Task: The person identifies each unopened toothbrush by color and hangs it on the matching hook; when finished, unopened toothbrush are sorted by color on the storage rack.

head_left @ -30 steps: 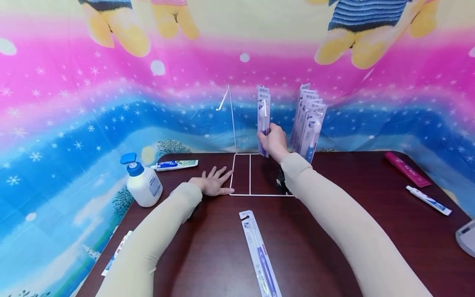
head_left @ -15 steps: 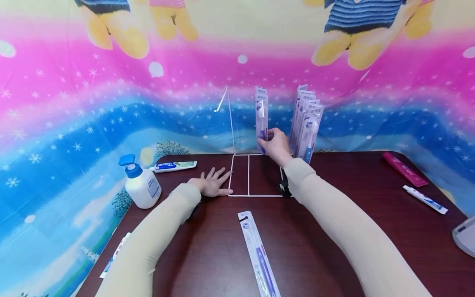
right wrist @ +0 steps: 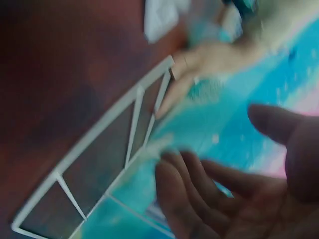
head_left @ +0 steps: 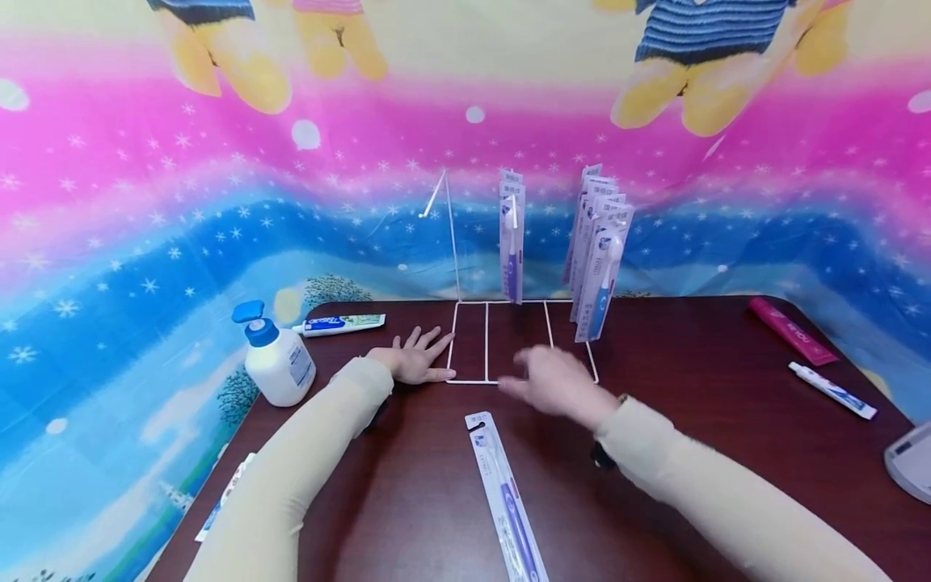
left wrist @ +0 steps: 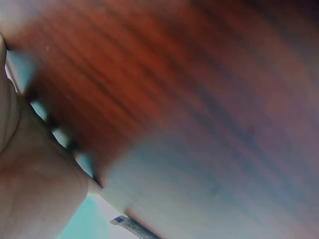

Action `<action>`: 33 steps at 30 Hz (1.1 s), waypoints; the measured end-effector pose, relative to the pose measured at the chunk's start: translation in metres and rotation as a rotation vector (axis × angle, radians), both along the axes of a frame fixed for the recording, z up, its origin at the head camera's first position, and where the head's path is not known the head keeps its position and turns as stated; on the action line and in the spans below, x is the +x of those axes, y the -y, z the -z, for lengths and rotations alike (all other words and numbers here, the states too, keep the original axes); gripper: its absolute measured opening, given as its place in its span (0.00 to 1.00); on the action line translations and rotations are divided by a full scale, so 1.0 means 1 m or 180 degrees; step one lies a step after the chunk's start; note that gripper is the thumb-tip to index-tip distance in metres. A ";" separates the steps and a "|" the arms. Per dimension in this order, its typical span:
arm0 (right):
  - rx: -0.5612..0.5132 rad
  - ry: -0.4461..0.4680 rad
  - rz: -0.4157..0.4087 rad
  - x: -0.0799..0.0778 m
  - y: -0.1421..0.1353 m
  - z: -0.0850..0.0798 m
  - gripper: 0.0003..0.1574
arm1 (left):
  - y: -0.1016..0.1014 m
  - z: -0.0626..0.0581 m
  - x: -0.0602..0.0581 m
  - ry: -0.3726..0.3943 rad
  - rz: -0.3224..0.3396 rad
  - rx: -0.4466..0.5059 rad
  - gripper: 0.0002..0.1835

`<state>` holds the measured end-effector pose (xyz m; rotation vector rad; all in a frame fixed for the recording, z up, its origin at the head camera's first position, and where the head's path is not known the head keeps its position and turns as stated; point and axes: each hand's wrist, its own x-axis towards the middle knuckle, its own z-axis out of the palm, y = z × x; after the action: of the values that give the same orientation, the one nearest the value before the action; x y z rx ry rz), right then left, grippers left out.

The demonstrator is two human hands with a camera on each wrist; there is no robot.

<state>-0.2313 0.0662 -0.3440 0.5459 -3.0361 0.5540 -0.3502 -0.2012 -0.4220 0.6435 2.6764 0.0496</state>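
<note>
My left hand point(head_left: 416, 356) lies flat with fingers spread, its fingertips at the left side of the white wire rack point(head_left: 486, 343) base. Above the front of that base, my right hand point(head_left: 556, 380) holds nothing; the right wrist view shows its fingers loosely bent and thumb apart. Packaged purple toothbrushes point(head_left: 512, 250) hang from the rack's middle hook. Several more packs, a blue toothbrush point(head_left: 604, 275) in front, hang from the right hook. The left hook point(head_left: 434, 194) carries nothing. One packaged purple toothbrush point(head_left: 507, 501) lies on the table in front of the rack.
A white pump bottle point(head_left: 281, 356) and a toothpaste tube point(head_left: 342, 325) stand and lie at left. Another tube point(head_left: 225, 497) sits by the left sleeve. At right lie a pink tube point(head_left: 793, 331), a small white tube point(head_left: 832, 390) and a grey-white object point(head_left: 911, 467).
My right hand has let go of the purple toothbrush pack on the middle hook and moved down toward me. The left hand has stayed put.
</note>
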 end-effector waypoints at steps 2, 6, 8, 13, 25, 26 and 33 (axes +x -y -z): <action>0.0271 0.0073 -0.0126 0.021 -0.001 0.012 0.33 | 0.000 0.000 0.000 -0.0017 0.0012 -0.0016 0.46; 0.0572 0.0061 -0.0351 0.055 0.004 0.031 0.31 | 0.001 0.001 -0.001 -0.0029 0.0029 0.0016 0.47; 0.0665 0.0045 -0.0466 0.069 0.006 0.039 0.35 | 0.001 -0.001 0.000 -0.0038 0.0033 0.0018 0.46; 0.0886 -0.0084 -0.0677 0.092 0.010 0.049 0.52 | -0.001 -0.004 0.002 -0.0015 0.0010 -0.0045 0.46; 0.0932 0.0330 -0.0541 0.079 -0.018 0.042 0.46 | -0.001 -0.001 0.000 0.0019 0.0019 0.0069 0.48; 0.0836 0.0348 -0.0538 0.076 -0.022 0.042 0.46 | -0.001 -0.001 0.000 0.0014 0.0018 0.0059 0.47; -0.0167 0.0079 -0.0797 0.060 -0.038 0.042 0.23 | 0.000 -0.001 0.000 -0.0004 0.0057 -0.0009 0.47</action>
<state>-0.1715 0.1039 -0.3856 0.9306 -2.9845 0.6493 -0.3501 -0.2014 -0.4207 0.6670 2.6712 0.0407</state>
